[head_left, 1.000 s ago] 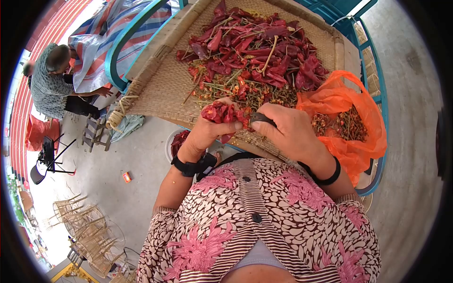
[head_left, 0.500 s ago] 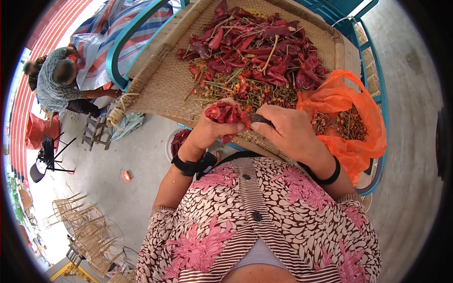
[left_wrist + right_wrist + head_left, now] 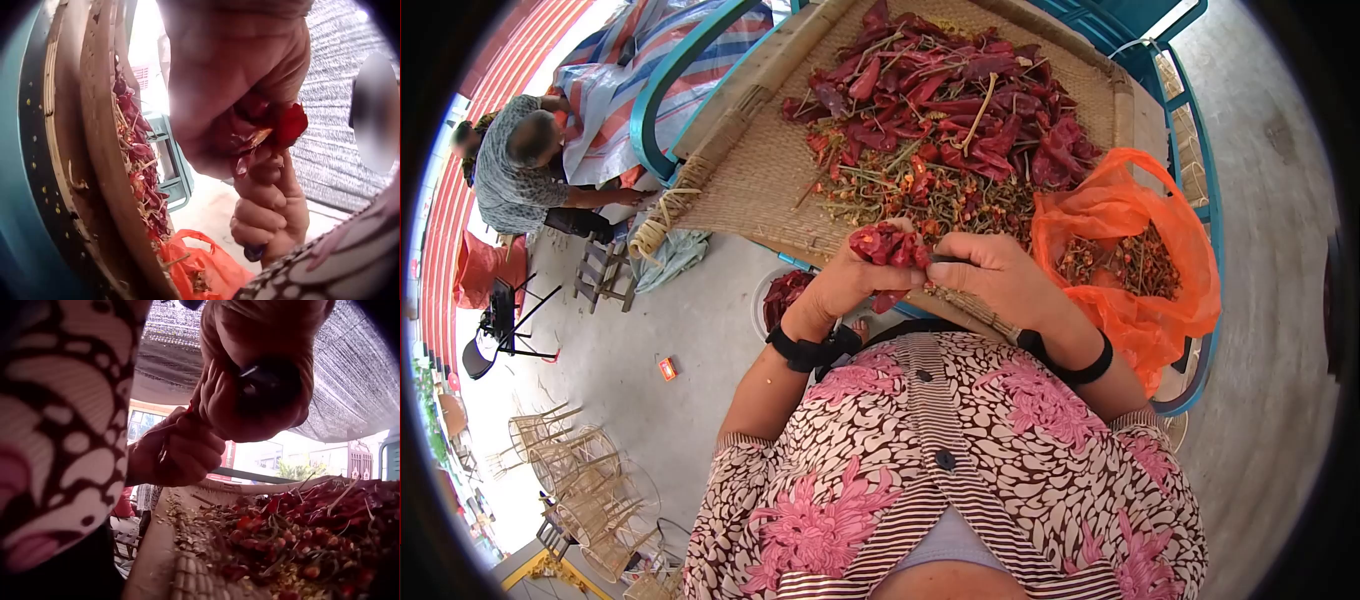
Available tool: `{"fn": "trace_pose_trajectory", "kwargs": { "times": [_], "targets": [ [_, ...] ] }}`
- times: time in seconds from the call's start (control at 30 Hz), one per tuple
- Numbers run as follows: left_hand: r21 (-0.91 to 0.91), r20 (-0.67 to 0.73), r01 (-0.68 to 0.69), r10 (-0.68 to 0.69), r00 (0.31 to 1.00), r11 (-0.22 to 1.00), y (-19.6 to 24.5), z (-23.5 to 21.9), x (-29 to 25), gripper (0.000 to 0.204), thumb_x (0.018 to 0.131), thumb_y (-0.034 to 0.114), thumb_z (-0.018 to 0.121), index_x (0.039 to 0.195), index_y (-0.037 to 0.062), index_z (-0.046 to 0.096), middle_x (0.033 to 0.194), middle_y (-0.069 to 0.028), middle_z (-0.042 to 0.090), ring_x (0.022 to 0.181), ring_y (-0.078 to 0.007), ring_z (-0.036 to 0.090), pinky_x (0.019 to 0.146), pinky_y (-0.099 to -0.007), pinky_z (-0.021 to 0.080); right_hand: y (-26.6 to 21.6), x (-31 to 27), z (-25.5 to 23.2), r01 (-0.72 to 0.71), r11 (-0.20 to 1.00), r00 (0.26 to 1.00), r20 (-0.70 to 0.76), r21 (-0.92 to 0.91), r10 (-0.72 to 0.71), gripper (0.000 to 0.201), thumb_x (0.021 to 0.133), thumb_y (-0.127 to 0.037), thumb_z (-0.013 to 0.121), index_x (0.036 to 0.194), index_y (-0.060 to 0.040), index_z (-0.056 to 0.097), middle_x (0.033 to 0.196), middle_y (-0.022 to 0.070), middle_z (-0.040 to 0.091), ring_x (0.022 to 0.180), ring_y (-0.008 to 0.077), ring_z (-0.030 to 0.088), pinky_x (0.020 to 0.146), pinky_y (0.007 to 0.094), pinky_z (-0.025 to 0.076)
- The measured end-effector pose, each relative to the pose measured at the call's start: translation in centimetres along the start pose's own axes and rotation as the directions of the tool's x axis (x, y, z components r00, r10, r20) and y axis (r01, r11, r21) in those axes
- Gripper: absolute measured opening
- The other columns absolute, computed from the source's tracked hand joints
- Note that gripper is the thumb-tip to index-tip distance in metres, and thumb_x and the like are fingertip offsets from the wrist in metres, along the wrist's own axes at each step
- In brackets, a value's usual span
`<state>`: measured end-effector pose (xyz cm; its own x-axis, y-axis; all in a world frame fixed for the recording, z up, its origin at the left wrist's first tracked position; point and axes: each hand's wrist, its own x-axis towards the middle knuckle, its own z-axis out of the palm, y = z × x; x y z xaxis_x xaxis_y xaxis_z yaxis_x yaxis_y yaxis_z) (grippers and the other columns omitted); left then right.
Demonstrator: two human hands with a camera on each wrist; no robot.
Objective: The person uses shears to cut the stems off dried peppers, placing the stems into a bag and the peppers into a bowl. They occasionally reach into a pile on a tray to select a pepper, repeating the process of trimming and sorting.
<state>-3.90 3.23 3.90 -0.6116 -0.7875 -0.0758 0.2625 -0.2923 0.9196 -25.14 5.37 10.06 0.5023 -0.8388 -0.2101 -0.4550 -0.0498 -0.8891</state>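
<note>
My left hand (image 3: 842, 284) grips a bunch of dried red peppers (image 3: 887, 246) above the near edge of the woven tray (image 3: 740, 190). Beside it my right hand (image 3: 1003, 283) is curled round a dark-handled tool (image 3: 950, 260), its fingertips meeting the bunch. The right wrist view shows the tool's dark rounded end (image 3: 269, 384) inside the fist. In the left wrist view the red peppers (image 3: 290, 125) stick out from the left palm, with the right fist below. A heap of red peppers (image 3: 990, 110) lies on the tray, with stems and scraps (image 3: 900, 190) on its near side.
An orange plastic bag (image 3: 1200, 290) holding stems sits right of the tray. A white basin (image 3: 759, 305) with red peppers stands below the tray's left side. A person (image 3: 510, 180) bends by a striped sheet (image 3: 610, 110). Wicker stools (image 3: 580, 470) stand at lower left.
Both hands have shifted slightly right, and the right hand has turned so less of the dark tool shows. The person at left has bent and moved an arm.
</note>
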Motion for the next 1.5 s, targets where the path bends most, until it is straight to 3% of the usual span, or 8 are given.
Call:
{"fn": "trace_pose_trajectory", "kwargs": {
  "times": [0.17,0.47,0.57,0.7,0.9,1.2,1.3,1.5],
  "targets": [
    [-0.331,0.006,-0.087,0.094,0.996,0.94,-1.3,0.3,0.3,0.022,0.076,0.0,0.07,0.093,0.0055,0.057,0.085,-0.0042,0.064,0.079,-0.012,0.061,0.071,-0.0257,0.047,0.3,0.1,0.9,-0.272,0.518,0.962,0.236,0.811,0.135,0.022,0.1,-0.027,0.054,0.093,-0.0066,0.059,0.067,-0.0056,0.046,0.049,0.0023,0.036,0.043,0.019,0.03],
    [-0.454,0.137,-0.084,0.163,0.977,0.887,-3.3,0.5,1.1,0.024,0.075,-0.001,0.07,0.094,0.0057,0.055,0.085,-0.0054,0.063,0.08,-0.0143,0.063,0.068,-0.0255,0.048,1.8,0.5,0.5,-0.137,-0.084,0.989,0.132,0.987,-0.061,0.027,0.101,-0.032,0.051,0.092,-0.0073,0.056,0.065,-0.0052,0.043,0.045,0.0023,0.036,0.041,0.0189,0.03],
    [-0.397,0.13,-0.079,0.141,0.982,0.914,-4.4,0.0,1.4,0.026,0.074,-0.002,0.071,0.094,0.0061,0.055,0.085,-0.0029,0.061,0.073,-0.0122,0.06,0.062,-0.0234,0.046,1.2,0.0,-0.5,0.015,0.349,0.991,-0.06,0.937,0.12,0.025,0.101,-0.031,0.05,0.093,-0.008,0.056,0.066,-0.005,0.044,0.046,0.0024,0.038,0.041,0.0187,0.031],
    [-0.288,0.025,-0.041,0.05,0.998,0.957,-2.4,0.8,0.9,0.024,0.076,0.0,0.072,0.093,0.0078,0.056,0.082,-0.0002,0.058,0.058,-0.0084,0.052,0.05,-0.0218,0.04,1.7,0.0,-0.3,-0.115,0.536,0.957,-0.051,0.836,0.284,0.022,0.094,-0.027,0.064,0.1,-0.0065,0.057,0.071,-0.0056,0.048,0.051,0.0008,0.041,0.046,0.0184,0.034],
    [-0.037,-0.028,-0.157,0.156,0.987,0.987,-1.1,0.7,0.7,0.021,0.078,0.002,0.072,0.093,0.0066,0.058,0.084,-0.0003,0.058,0.059,-0.0078,0.052,0.05,-0.0221,0.039,-0.5,-1.3,0.2,0.031,0.979,0.965,-0.261,0.2,0.023,0.028,0.086,-0.02,0.074,0.107,-0.0049,0.063,0.076,-0.0032,0.058,0.067,0.0039,0.047,0.061,0.0215,0.041],
    [0.308,0.064,-0.346,0.343,0.937,0.886,0.1,0.3,0.4,0.03,0.066,-0.004,0.072,0.093,0.0042,0.061,0.087,-0.0025,0.058,0.082,-0.014,0.056,0.077,-0.0277,0.045,-1.4,-0.8,-0.4,0.013,0.999,0.974,-0.226,0.05,-0.001,0.02,0.089,-0.02,0.07,0.097,-0.0015,0.066,0.075,-0.006,0.055,0.067,0.0018,0.049,0.06,0.0188,0.039],
    [0.331,0.102,-0.398,0.387,0.917,0.856,0.3,0.2,0.4,0.029,0.066,-0.004,0.071,0.092,0.0038,0.061,0.086,-0.0033,0.057,0.081,-0.0144,0.056,0.075,-0.0279,0.045,-1.3,-0.7,-1.1,-0.07,0.991,0.984,-0.157,0.113,0.087,0.023,0.084,-0.022,0.072,0.091,-0.0013,0.065,0.071,0.002,0.059,0.064,0.0092,0.053,0.058,0.0296,0.042],
    [0.569,0.174,-0.466,0.455,0.874,0.678,-0.4,0.2,0.8,0.031,0.064,0.0,0.074,0.092,0.0045,0.061,0.086,-0.0057,0.058,0.081,-0.0198,0.056,0.074,-0.0303,0.045,-2.1,-0.2,-0.2,0.15,0.743,0.932,-0.157,-0.652,-0.326,0.021,0.076,-0.018,0.072,0.079,-0.0018,0.058,0.079,0.0152,0.064,0.066,0.0332,0.06,0.059,0.0376,0.046]
  ]
}}
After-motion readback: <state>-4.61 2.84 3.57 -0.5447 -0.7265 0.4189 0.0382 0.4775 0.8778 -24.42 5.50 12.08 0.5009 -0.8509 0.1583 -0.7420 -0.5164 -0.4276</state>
